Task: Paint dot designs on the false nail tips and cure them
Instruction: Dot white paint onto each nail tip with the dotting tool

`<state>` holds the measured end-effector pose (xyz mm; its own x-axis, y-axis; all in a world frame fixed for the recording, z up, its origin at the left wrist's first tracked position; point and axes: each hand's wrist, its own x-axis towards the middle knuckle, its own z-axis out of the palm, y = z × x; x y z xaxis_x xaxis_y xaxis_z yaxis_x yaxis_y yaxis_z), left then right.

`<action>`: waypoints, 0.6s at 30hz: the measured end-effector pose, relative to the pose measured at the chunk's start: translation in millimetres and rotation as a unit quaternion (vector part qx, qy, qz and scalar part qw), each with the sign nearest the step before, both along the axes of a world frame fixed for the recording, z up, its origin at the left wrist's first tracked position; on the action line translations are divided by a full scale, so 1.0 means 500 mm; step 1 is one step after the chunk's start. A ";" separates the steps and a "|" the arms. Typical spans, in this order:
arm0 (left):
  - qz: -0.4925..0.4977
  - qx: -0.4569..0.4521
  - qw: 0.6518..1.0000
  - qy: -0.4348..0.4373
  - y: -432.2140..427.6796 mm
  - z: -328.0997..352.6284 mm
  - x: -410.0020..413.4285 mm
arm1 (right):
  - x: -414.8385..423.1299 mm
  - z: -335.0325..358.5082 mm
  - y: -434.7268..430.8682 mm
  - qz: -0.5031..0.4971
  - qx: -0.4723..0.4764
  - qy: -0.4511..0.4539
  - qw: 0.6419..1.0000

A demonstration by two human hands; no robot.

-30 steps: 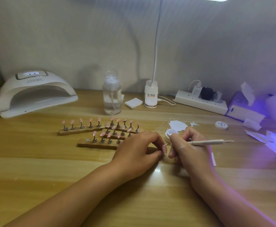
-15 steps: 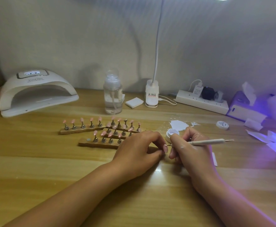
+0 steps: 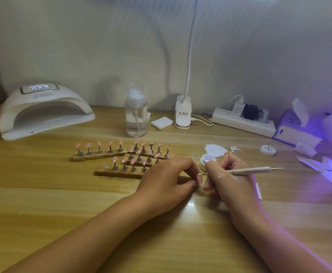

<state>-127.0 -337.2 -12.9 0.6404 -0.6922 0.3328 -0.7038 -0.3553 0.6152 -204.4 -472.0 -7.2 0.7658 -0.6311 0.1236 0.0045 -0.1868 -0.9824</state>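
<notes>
Pale wood-grain table (image 3: 62, 194) runs back to a grey wall. The left hand (image 3: 167, 178) has its fingers curled, thumb and forefinger pinching a small pink nail tip (image 3: 198, 174) that is mostly hidden. The right hand (image 3: 232, 180) grips a white dotting tool (image 3: 248, 170) like a pen, its fine point touching that tip. Just behind the hands sit an open white gel pot (image 3: 205, 162) and wooden strips (image 3: 86, 157) carrying more pink tips on stands. The curing lamp (image 3: 43, 109) stands far left, well apart.
</notes>
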 end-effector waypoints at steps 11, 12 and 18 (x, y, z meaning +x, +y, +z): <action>0.004 0.005 1.000 -0.001 0.000 0.001 0.000 | -0.001 -0.001 -0.001 0.006 0.003 -0.011 1.000; 0.004 0.006 1.000 -0.001 0.000 0.000 0.000 | -0.001 -0.001 -0.001 0.005 0.006 -0.014 1.000; -0.006 0.001 1.000 0.005 0.002 0.000 0.000 | -0.001 0.003 -0.003 -0.036 0.061 -0.055 0.996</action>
<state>-126.8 -336.4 -12.6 0.6354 -0.7003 0.3254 -0.7020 -0.3482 0.6212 -204.8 -473.4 -5.5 0.7036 -0.7000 0.1226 0.1039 -0.0693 -0.9922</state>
